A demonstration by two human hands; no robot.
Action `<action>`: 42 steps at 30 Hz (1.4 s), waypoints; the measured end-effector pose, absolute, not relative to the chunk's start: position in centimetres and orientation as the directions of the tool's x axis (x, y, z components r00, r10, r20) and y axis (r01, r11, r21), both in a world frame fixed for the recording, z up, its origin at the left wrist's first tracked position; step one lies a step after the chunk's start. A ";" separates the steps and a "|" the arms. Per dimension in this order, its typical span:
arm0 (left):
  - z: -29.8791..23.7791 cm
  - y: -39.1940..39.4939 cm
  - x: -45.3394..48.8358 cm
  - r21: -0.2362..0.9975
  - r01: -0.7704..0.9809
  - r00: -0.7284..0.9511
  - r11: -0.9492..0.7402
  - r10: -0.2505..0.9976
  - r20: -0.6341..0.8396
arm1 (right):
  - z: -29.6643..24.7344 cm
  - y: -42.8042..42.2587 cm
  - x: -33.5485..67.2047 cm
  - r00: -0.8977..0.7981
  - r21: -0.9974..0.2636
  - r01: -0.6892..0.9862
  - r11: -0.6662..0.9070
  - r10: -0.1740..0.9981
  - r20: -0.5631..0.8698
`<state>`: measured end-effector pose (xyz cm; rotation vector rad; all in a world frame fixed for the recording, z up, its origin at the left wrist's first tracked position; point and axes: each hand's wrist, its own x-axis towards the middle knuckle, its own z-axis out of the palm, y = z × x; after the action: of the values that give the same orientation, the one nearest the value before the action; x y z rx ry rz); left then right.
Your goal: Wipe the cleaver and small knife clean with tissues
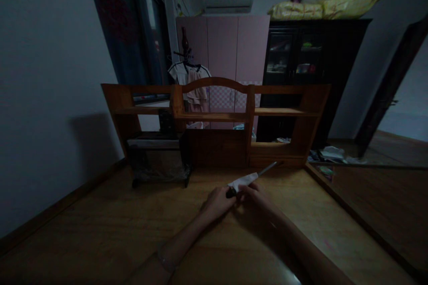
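Observation:
Over the wooden surface, my left hand (218,202) is closed around the dark handle (231,192) of what looks like a screwdriver. Its thin metal shaft (267,168) points up and to the right, away from me. A white tissue or cloth (245,181) is wrapped around the part between handle and shaft. My right hand (256,195) is closed on this white wrap, thumb and fingers pressed against it. Both hands are close together, and the dim light hides some of the fingers.
A wooden shelf unit (214,117) stands across the far side of the wooden surface (133,231). A dark-framed box (157,162) with clear film sits at its left. The wall (60,98) borders the left; a raised wooden edge (354,213) runs along the right.

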<state>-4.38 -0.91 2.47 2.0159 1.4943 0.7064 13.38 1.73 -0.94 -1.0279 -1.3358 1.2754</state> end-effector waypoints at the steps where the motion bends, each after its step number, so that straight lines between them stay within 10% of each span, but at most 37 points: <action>1: 2.4 -0.8 -4.4 0.676 0.691 0.255 -0.255 0.962 0.102 | -1.0 1.8 13.4 -0.159 -0.995 -0.038 0.089 0.983 0.094; 42: 1.1 0.1 -4.5 0.560 0.758 0.292 -0.336 0.941 0.169 | 0.4 0.9 13.5 -0.230 -0.990 0.041 0.138 0.965 0.125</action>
<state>-4.46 0.14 1.10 2.1942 1.5283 0.6769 13.51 0.92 0.37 -1.0330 -1.4786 1.2446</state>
